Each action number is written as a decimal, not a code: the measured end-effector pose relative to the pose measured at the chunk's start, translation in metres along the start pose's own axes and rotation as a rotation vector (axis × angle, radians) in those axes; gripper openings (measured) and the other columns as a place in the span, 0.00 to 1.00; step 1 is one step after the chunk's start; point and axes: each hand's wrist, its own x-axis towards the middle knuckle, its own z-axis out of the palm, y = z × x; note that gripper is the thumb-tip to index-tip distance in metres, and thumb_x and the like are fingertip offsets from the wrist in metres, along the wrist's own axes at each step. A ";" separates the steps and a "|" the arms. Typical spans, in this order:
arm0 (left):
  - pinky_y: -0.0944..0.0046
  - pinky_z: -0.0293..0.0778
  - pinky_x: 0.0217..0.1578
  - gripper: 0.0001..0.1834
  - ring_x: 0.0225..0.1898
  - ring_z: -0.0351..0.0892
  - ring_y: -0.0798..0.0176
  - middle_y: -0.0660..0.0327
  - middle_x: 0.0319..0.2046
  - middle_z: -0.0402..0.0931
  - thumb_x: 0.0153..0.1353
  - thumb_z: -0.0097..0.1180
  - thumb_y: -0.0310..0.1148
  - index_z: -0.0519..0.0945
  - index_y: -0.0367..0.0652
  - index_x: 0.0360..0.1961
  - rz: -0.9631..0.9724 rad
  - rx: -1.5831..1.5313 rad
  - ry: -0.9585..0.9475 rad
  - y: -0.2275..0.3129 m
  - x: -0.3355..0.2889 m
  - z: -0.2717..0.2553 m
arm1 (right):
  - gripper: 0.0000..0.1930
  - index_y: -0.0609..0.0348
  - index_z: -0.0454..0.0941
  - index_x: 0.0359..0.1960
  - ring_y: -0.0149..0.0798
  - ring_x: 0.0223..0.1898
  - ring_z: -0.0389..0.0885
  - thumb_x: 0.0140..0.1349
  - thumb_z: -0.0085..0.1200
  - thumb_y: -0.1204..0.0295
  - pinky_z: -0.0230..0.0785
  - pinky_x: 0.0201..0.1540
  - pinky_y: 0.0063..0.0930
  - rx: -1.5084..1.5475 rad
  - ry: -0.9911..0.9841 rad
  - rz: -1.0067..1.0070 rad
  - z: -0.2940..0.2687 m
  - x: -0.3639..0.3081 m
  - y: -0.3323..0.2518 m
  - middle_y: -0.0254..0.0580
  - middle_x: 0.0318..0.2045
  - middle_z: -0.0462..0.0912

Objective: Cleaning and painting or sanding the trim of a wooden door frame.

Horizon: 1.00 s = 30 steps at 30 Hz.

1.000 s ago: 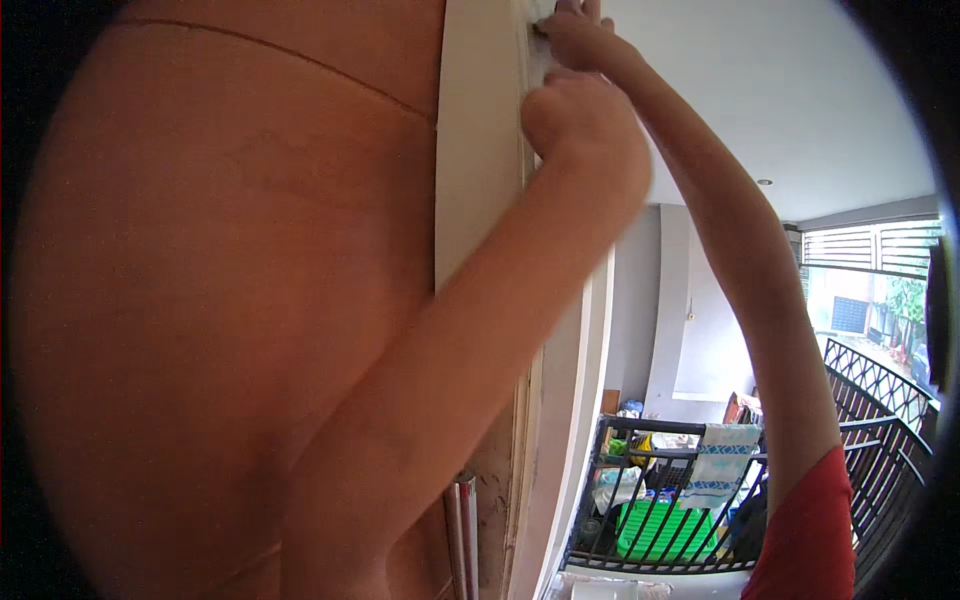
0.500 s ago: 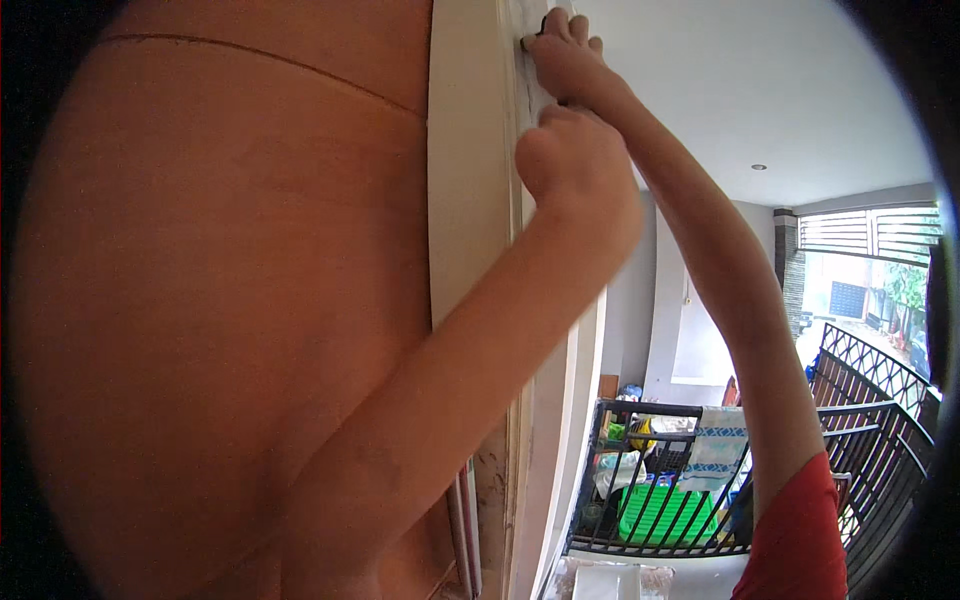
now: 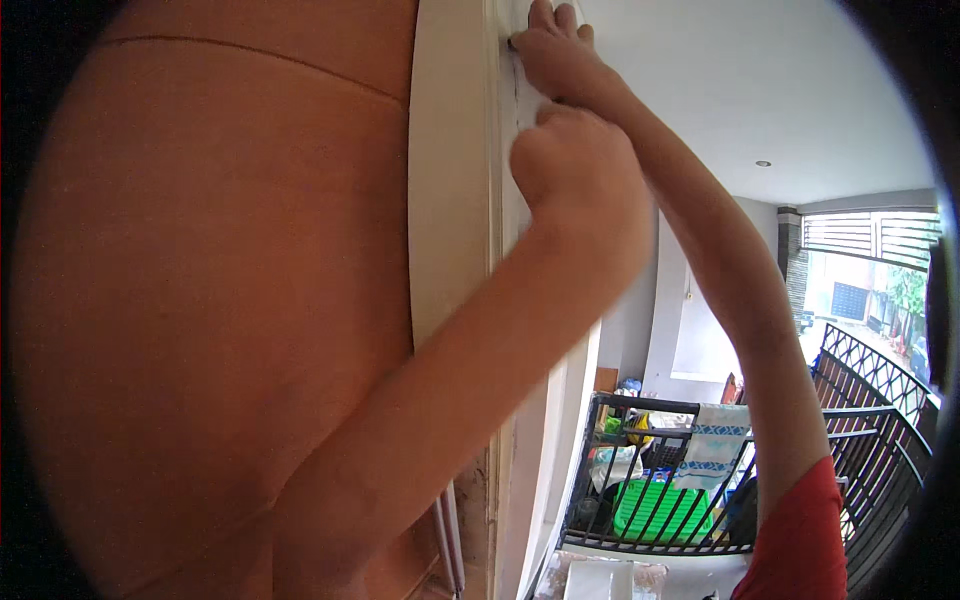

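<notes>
Both arms reach up along a cream frame (image 3: 455, 180) beside a reddish-brown panel (image 3: 220, 250). My left hand (image 3: 578, 165) is closed in a fist near the frame's upper part. Its fingers face away, so what it grips is hidden. Higher up, my right hand (image 3: 562, 52) bends its fingers over a small dark thing (image 3: 513, 42) at the wall's edge. Only a bit of that thing shows, and its kind cannot be made out. The left fist lies just below the right wrist and overlaps it in view.
On the right, below, stands a black metal railing (image 3: 650, 405) with a white-and-blue cloth (image 3: 718, 445) hung over it. Behind its bars sit a green plastic basket (image 3: 660, 510) and assorted household items. A slatted gate (image 3: 875, 380) curves along the far right.
The view has shifted slightly, so the frame and panel edge sit further left. Both hands keep nearly the same places; the right hand appears marginally higher and further left.
</notes>
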 end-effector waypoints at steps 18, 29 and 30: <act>0.72 0.71 0.27 0.20 0.43 0.75 0.67 0.60 0.40 0.76 0.45 0.61 0.37 0.79 0.43 0.41 -0.046 0.158 -0.097 -0.004 -0.001 0.008 | 0.14 0.60 0.75 0.39 0.49 0.49 0.60 0.49 0.48 0.75 0.58 0.45 0.46 -0.129 0.188 -0.218 0.020 -0.076 -0.020 0.45 0.47 0.62; 0.69 0.73 0.28 0.16 0.38 0.78 0.63 0.56 0.36 0.76 0.47 0.58 0.32 0.78 0.39 0.39 0.045 0.085 -0.064 0.012 -0.024 0.009 | 0.11 0.60 0.74 0.36 0.49 0.47 0.62 0.49 0.46 0.76 0.59 0.44 0.46 -0.235 0.123 -0.117 0.016 -0.040 0.004 0.46 0.46 0.64; 0.65 0.75 0.29 0.13 0.32 0.81 0.58 0.53 0.32 0.76 0.49 0.56 0.28 0.76 0.35 0.38 0.075 0.057 -0.018 0.011 -0.043 0.000 | 0.12 0.62 0.75 0.36 0.48 0.48 0.61 0.48 0.50 0.74 0.58 0.43 0.45 -0.190 0.182 -0.148 0.015 -0.053 -0.008 0.46 0.47 0.63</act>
